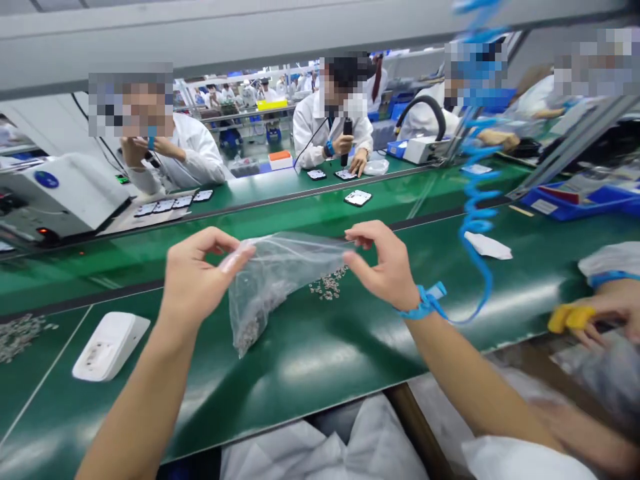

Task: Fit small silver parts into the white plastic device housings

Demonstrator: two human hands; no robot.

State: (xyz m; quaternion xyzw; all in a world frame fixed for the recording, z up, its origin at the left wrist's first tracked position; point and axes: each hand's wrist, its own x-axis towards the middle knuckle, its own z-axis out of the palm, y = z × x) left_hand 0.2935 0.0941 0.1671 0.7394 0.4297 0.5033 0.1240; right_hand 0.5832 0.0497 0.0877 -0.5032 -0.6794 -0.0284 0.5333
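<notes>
Fingertips [235, 257] of our left hand [193, 280] pinch one top corner of a clear plastic bag [273, 277]; our right hand [385, 263] pinches the opp. corner, thumb & forefinger closed narrow on the film. Bag hangs stretched between both hands at frame centre, above the green belt [320, 360], tilted so its lower end droops toward lower left. Small grey parts sit bunched in that lower end. A loose pile of the same small parts [329, 285] lies on the belt just behind the bag, centre frame. Blue wrist strap [423, 303] w/ coiled cord [475, 220] on our right wrist. White plastic housing [110, 347] rests at lower left. At far right, a co-worker's hand [595, 317] wears yellow finger cots. Across the belt, upper frame, seated workers in white coats; a white panel [358, 197] lies on the far lane.
</notes>
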